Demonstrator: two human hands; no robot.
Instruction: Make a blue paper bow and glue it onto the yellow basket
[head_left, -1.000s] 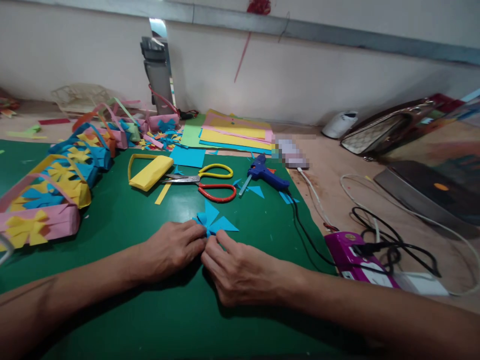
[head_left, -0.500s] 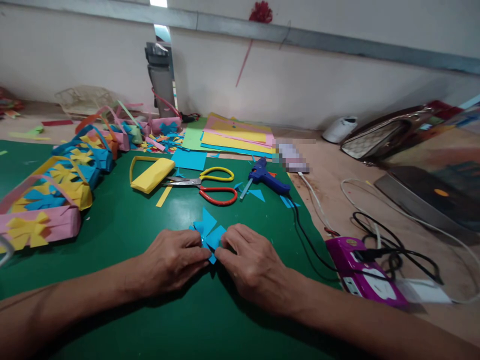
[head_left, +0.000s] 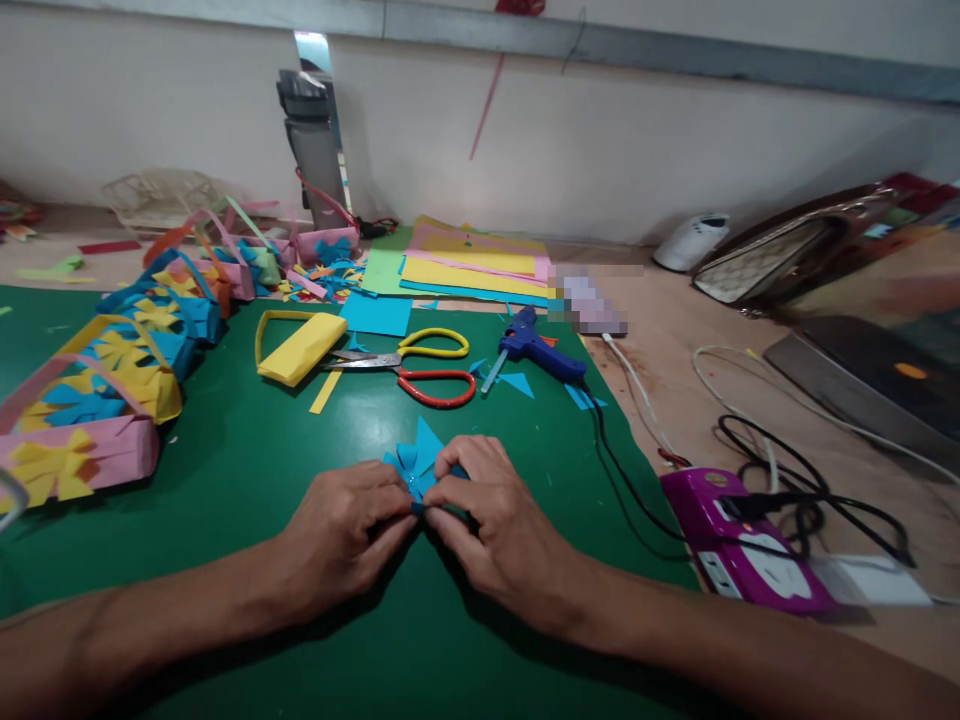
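A blue paper flower [head_left: 416, 452] with pointed petals is held low over the green mat, between both hands. My left hand [head_left: 352, 525] pinches its lower left part, fingers closed. From the other side my right hand [head_left: 487, 520] grips the lower right petals, thumb and fingertips nearly meeting the left ones. Those fingers hide much of the flower's lower half. Beyond the hands lie scissors [head_left: 401, 362] with one yellow and one red handle, their blades touching a yellow paper basket [head_left: 302, 348]. A blue glue gun [head_left: 536, 345] rests to the right of them.
Several paper baskets [head_left: 127, 445] with flowers line the left side. Coloured paper sheets [head_left: 480, 265] are stacked at the back, near a grey bottle [head_left: 311, 150]. At right, a purple power strip [head_left: 742, 540] and black cables [head_left: 817, 500] lie on the brown surface.
My right fingers have shifted on the flower and now cover its right petals, with the index finger raised more. The view has tilted slightly downward. Both hands still hold the flower.
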